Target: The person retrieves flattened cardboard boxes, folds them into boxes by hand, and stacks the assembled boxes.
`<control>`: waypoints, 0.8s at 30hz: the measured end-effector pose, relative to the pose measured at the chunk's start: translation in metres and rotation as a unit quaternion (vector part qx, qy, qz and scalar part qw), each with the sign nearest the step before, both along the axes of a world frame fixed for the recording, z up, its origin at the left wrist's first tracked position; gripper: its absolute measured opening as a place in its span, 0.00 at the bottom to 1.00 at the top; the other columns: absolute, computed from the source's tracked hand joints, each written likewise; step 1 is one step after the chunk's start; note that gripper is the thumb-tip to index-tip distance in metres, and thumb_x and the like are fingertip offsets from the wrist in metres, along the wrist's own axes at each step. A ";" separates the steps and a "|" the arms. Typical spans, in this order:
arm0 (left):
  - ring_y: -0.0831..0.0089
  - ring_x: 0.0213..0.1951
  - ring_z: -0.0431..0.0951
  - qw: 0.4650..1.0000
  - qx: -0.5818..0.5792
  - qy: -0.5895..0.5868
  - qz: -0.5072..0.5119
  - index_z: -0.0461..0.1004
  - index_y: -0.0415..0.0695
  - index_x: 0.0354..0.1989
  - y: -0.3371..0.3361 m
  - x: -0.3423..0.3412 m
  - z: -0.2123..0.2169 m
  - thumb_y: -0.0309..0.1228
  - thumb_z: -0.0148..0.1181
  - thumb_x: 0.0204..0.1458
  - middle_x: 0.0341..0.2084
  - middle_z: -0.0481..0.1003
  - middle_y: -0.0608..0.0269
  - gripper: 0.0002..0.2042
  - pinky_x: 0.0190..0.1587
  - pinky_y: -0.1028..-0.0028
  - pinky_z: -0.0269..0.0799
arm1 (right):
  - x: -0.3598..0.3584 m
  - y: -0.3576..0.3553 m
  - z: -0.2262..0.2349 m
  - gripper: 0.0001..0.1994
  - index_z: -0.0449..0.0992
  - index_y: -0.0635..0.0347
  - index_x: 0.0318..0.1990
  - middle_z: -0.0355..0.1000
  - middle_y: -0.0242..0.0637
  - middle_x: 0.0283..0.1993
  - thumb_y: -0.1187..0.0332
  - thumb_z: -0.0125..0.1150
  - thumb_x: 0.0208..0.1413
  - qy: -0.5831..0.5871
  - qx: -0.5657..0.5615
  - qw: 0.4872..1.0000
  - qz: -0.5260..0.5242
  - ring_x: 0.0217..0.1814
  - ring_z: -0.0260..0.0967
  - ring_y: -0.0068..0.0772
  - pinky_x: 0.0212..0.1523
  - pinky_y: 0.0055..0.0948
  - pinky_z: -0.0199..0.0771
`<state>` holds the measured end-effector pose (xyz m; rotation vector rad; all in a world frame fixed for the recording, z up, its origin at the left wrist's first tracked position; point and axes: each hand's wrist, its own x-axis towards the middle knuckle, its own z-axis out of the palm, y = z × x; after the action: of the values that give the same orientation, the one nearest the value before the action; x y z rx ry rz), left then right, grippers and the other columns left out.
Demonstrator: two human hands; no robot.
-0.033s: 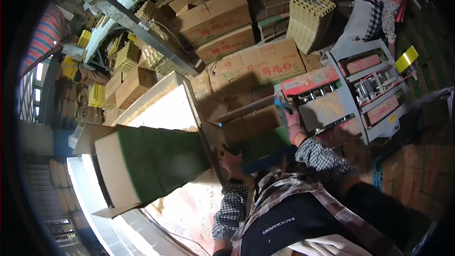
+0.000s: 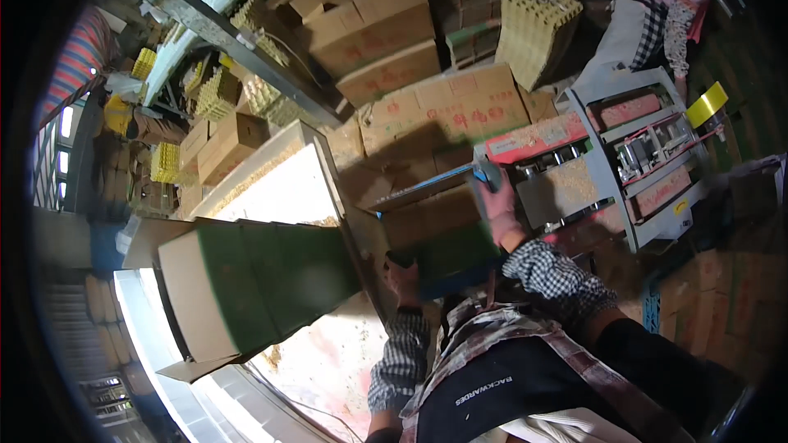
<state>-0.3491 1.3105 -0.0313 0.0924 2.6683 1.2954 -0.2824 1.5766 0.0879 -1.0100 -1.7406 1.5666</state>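
A cardboard carton (image 2: 431, 221), brown at its far part and green nearer me, sits between my hands in front of my body. At the carton's left near corner, my left hand (image 2: 402, 280) grips the edge with bent fingers. My right hand (image 2: 499, 207) is closed at the carton's right side, close to the sealing machine, around a dark grey edge or flap whose kind is hard to make out. A blue strip (image 2: 435, 183) shows along the far rim. The lower part of the carton is in shadow.
A carton-sealing machine (image 2: 574, 184) with red side guides stands at the right. On the left a green-and-brown carton (image 2: 263, 279) lies across a bright white-topped table (image 2: 287, 193). Stacked cartons (image 2: 447, 111) and egg trays (image 2: 538, 29) are beyond; a person (image 2: 657, 16) bends at far right.
My right hand has shifted slightly left and away from me. A green flap beside it has dropped from sight, and more of the blue strip shows. My left hand stays nearly in place.
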 end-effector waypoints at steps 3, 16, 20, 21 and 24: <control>0.56 0.52 0.71 0.995 -0.012 -0.066 -0.068 0.63 0.38 0.57 0.063 0.019 0.015 0.33 0.64 0.44 0.51 0.70 0.45 0.30 0.54 0.64 0.66 | -0.005 0.045 0.042 0.27 0.67 0.56 0.56 0.64 0.44 0.56 0.66 0.64 0.45 -0.010 0.322 0.941 0.102 0.60 0.59 0.45 0.62 0.41 0.56; 0.59 0.46 0.74 0.926 0.052 0.189 -0.321 0.71 0.42 0.51 0.153 0.044 0.268 0.25 0.59 0.48 0.45 0.74 0.59 0.19 0.51 0.69 0.68 | 0.079 -0.009 0.027 0.28 0.60 0.62 0.60 0.54 0.52 0.62 0.73 0.57 0.49 -0.032 0.150 0.988 0.011 0.65 0.51 0.53 0.65 0.38 0.52; 0.60 0.42 0.74 0.725 -0.115 0.672 0.100 0.70 0.38 0.49 -0.069 -0.040 0.388 0.30 0.53 0.57 0.44 0.73 0.54 0.13 0.44 0.67 0.71 | 0.001 -0.090 0.117 0.18 0.70 0.62 0.51 0.74 0.40 0.45 0.69 0.61 0.53 0.122 -0.029 0.975 0.184 0.48 0.71 0.34 0.51 0.31 0.69; 0.61 0.39 0.75 0.673 -0.250 0.683 0.137 0.71 0.38 0.46 -0.131 -0.050 0.424 0.30 0.51 0.58 0.41 0.75 0.53 0.11 0.40 0.67 0.73 | -0.023 -0.115 0.134 0.21 0.69 0.62 0.53 0.73 0.40 0.50 0.64 0.61 0.54 0.184 -0.168 0.914 0.320 0.51 0.70 0.33 0.52 0.30 0.68; 0.56 0.36 0.77 0.693 0.087 0.713 0.061 0.77 0.38 0.32 -0.096 -0.062 0.447 0.31 0.51 0.56 0.30 0.77 0.52 0.10 0.40 0.62 0.72 | -0.113 -0.209 0.145 0.30 0.61 0.71 0.59 0.63 0.49 0.60 0.60 0.61 0.54 0.327 -0.486 0.701 0.408 0.62 0.61 0.37 0.58 0.31 0.64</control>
<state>-0.4108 1.2147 0.4161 1.5933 3.6215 2.0313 -0.3952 1.3679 0.2333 0.1612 -0.7286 3.0647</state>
